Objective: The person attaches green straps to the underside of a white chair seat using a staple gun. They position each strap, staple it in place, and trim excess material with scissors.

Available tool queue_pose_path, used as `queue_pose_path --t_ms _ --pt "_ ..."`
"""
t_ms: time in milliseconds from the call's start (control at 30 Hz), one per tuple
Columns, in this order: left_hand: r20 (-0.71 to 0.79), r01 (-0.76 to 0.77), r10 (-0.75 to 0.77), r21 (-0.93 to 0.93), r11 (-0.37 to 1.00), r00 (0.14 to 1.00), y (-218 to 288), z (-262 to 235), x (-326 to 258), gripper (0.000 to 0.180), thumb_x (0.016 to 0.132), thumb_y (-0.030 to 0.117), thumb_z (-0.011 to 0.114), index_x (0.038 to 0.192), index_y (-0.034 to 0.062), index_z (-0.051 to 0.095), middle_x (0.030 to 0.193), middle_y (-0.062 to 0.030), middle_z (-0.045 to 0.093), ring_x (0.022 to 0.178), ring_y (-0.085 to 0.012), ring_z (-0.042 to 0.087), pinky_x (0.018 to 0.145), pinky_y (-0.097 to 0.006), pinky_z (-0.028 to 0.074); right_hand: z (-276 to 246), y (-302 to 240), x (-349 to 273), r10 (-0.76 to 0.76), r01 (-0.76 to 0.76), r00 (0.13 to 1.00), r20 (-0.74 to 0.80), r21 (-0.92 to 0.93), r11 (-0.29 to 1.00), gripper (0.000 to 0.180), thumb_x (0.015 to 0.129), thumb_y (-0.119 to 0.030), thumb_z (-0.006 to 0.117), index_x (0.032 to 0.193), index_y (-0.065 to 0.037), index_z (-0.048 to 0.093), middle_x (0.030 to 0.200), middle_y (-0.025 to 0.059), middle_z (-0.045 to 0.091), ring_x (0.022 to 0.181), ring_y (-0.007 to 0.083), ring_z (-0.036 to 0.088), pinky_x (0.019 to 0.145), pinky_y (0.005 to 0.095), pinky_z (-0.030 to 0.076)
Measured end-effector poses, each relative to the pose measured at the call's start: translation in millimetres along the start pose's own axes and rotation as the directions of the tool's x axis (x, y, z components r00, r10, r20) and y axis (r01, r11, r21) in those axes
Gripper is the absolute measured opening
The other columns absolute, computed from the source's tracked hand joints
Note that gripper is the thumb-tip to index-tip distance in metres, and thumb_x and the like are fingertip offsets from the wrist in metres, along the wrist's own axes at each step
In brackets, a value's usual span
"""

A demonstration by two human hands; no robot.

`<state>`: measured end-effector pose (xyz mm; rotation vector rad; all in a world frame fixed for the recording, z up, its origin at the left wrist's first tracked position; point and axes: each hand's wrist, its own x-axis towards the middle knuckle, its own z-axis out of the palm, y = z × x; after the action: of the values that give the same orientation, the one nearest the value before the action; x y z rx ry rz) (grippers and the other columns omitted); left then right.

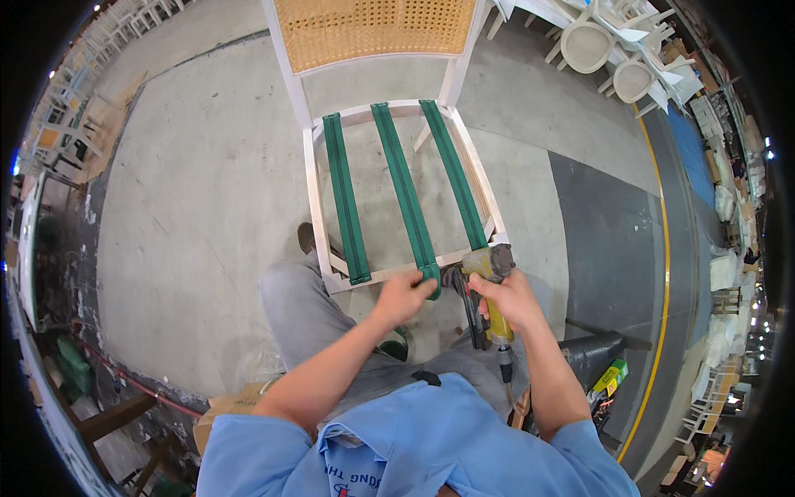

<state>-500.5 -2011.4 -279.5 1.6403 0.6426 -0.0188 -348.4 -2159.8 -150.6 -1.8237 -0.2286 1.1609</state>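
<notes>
Chairs close by: you had one, its frame (319, 207) white, its back (377, 29) cane.
Straps: you had three, left (345, 199), middle (406, 190), right (454, 174), all green.
Staplers: you held one (490, 290), yellow.
Hands: you had two, left (403, 296) and right (511, 300).
Boxes: one (610, 377), green.

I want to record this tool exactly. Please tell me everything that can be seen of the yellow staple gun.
The yellow staple gun is a pistol-shaped air tool, worn and grimy, with a dark magazine below its head. The right hand wraps its handle; its head rests at the front rail of the white chair frame, next to the middle green strap. A hose fitting hangs from the handle's end.
</notes>
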Motion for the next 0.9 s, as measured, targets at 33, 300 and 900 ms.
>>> queue_pose_path --t_ms 33,300,900 --pt "0.046 0.102 -0.095 -0.184 0.978 0.994 14 -10 10 0.029 0.098 0.024 0.060 0.106 -0.0025 0.069 0.085 -0.0061 0.071 0.067 -0.0161 0.063 0.064 -0.031 0.052 1 2 5 0.027 -0.027 1.000 -0.012 -0.018 0.999 0.028 0.088 -0.026 0.076 0.095 -0.001 0.066 0.075 0.0030 0.063 0.053 0.0127 0.057 0.046 0.0303 0.046" --pt "0.211 0.362 -0.294 -0.583 0.728 0.932 25 -53 72 0.029 0.101 0.022 0.053 0.115 -0.0020 0.061 0.095 -0.0109 0.074 0.057 -0.0118 0.057 0.048 -0.027 0.046 29 0 37 0.106 -0.110 0.994 -0.037 -0.144 0.983 0.032 0.086 -0.028 0.078 0.093 0.000 0.066 0.070 0.0045 0.062 0.053 0.0132 0.058 0.046 0.0302 0.045" --pt "0.244 0.419 -0.344 -0.615 0.668 0.907 20 -56 81 0.027 0.101 0.021 0.054 0.112 -0.0023 0.061 0.096 -0.0107 0.073 0.062 -0.0128 0.060 0.045 -0.030 0.046 51 6 52 0.115 -0.140 0.987 -0.115 -0.244 0.960 0.037 0.085 -0.029 0.079 0.095 0.003 0.065 0.065 0.0048 0.061 0.048 0.0132 0.056 0.043 0.0299 0.044"
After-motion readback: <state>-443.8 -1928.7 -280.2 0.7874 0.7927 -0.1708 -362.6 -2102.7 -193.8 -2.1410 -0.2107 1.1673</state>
